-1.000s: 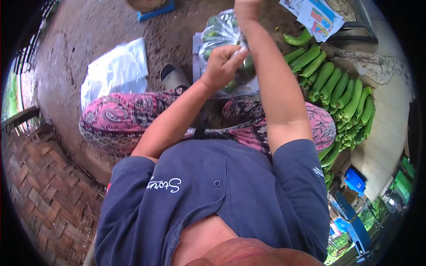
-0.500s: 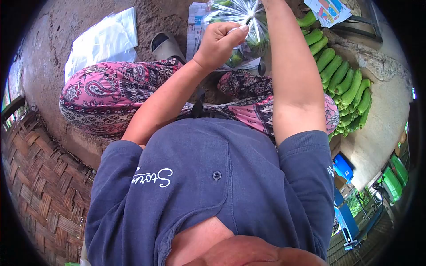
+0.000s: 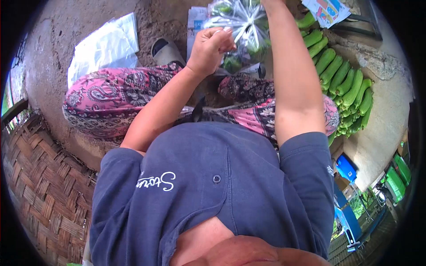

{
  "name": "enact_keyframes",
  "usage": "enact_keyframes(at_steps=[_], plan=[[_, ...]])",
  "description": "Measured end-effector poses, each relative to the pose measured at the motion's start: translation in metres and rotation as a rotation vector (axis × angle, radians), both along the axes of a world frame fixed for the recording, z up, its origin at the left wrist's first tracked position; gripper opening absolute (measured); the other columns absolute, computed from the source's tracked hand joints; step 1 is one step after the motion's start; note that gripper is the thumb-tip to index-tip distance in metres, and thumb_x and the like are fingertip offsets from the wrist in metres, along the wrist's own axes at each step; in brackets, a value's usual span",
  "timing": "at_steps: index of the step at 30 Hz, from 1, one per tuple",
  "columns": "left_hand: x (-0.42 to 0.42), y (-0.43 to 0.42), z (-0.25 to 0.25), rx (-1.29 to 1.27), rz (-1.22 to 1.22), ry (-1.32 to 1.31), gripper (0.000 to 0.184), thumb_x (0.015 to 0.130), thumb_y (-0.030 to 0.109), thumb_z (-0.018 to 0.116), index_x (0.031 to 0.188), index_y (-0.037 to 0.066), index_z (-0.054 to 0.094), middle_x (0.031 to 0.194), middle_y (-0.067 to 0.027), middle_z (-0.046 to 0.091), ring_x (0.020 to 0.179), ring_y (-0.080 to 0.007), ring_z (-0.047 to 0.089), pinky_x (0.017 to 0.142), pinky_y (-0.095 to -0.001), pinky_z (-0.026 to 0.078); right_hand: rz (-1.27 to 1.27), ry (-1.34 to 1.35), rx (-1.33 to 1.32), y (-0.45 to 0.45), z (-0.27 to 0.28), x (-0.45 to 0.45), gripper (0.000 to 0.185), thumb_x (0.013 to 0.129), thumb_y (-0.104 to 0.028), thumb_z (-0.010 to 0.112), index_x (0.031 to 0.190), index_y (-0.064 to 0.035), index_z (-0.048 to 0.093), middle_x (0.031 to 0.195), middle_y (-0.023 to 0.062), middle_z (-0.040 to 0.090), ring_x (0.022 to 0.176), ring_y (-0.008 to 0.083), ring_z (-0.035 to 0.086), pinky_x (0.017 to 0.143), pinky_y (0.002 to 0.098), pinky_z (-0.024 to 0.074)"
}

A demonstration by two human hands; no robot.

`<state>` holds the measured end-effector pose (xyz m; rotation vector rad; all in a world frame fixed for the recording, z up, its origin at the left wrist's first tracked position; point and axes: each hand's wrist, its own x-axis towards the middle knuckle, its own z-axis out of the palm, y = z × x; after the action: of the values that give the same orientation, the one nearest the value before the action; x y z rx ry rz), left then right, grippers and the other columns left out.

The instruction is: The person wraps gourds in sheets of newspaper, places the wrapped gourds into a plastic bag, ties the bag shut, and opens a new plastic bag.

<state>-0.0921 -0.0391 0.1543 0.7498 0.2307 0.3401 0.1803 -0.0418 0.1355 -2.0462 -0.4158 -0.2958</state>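
A clear plastic bag (image 3: pixel 246 26) with green vegetables in it stands in front of me at the top of the view. Its plastic is drawn into a bunch with folds spreading outward. My left hand (image 3: pixel 212 49) is closed, fingers curled and thumb pressed over them, just left of the bunched plastic. Whatever it may hold is too small to make out. My right hand (image 3: pixel 272 2) reaches to the bag's far right side; the top edge cuts it off and its fingers are hidden. Printed paper (image 3: pixel 195 22) lies beside and under the bag.
Long green gourds (image 3: pixel 339 80) are piled at right, with a printed sheet (image 3: pixel 327 11) above them. White plastic bags (image 3: pixel 106 44) lie on the ground at left, near a sandal (image 3: pixel 167 52). A woven bamboo panel (image 3: pixel 44 190) stands at lower left.
My left hand has moved left and slightly down, away from the bunched plastic. My right forearm has hardly moved.
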Motion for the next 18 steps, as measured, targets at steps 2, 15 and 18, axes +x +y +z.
enact_keyframes(at_steps=[2,15,18], plan=[[0.006,0.011,0.001,0.026,0.136,0.015,0.035,0.094,0.02,0.047,0.061,0.009,0.041,0.058,0.0009,0.031,0.057,-0.0134,0.036,0.072,-0.0336,0.04,0.361,0.742,0.618,-0.017,0.049,-0.028,0.031,0.088,-0.021,0.055,0.065,-0.0152,0.035,0.052,-0.0024,0.038,0.041,0.0107,0.04,0.036,0.0276,0.0302],[0.128,0.042,0.047,0.443,0.153,0.28,0.017,0.075,0.017,0.071,0.078,0.005,0.06,0.074,-0.0052,0.059,0.072,-0.0155,0.059,0.062,-0.0316,0.048,0.698,0.022,-0.543,-0.082,0.032,-0.108,0.025,0.084,-0.023,0.062,0.105,-0.0097,0.06,0.083,0.0202,0.065,0.081,0.0422,0.061,0.065,0.0457,0.047],[0.116,0.025,0.042,0.239,0.218,0.207,0.024,0.076,0.021,0.072,0.077,0.001,0.059,0.077,-0.0081,0.063,0.075,-0.0146,0.062,0.065,-0.0302,0.049,0.64,0.25,-0.335,-0.09,0.022,-0.105,0.019,0.084,-0.016,0.054,0.085,0.0002,0.064,0.078,0.0207,0.065,0.072,0.0281,0.066,0.065,0.038,0.047]])
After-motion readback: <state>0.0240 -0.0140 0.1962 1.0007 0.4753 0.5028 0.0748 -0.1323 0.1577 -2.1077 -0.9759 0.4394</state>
